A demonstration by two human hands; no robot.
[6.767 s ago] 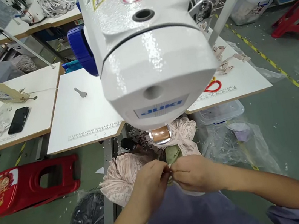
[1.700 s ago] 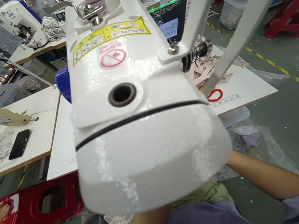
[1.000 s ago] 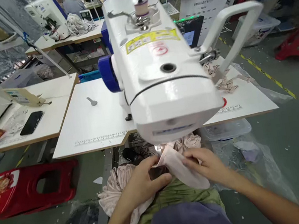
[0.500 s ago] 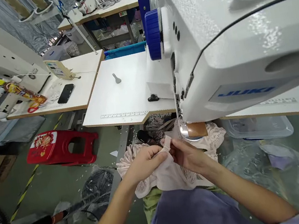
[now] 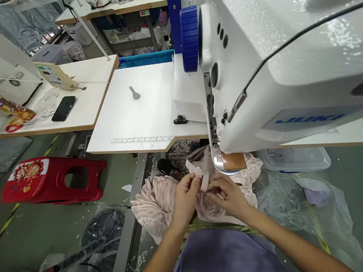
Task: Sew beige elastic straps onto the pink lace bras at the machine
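Observation:
My left hand (image 5: 187,195) pinches a pale pink fabric strap (image 5: 203,175) between thumb and fingers, its upper end sticking up beyond them. Close by on the right, my right hand (image 5: 226,193) has its thumb and fingers closed on the lower part of the same strap. Below and around both hands lies a heap of pale pink lace garments (image 5: 157,200), bunched over my lap and under the machine. The white sewing machine (image 5: 295,66) overhangs this heap, its metal and brown end piece (image 5: 232,161) just above and right of my hands.
A white table (image 5: 135,111) with a printed ruler and a grey peg stands ahead. On the left are a phone (image 5: 64,108), red scissors (image 5: 15,127), a bottle (image 5: 2,103) and a red stool (image 5: 53,180). A clear plastic lid (image 5: 296,158) sits to the right.
My left hand has turned more upright, holding the strap up, and the right hand has shifted lower along it. The garment cloth in my lap has moved. The view has shifted slightly.

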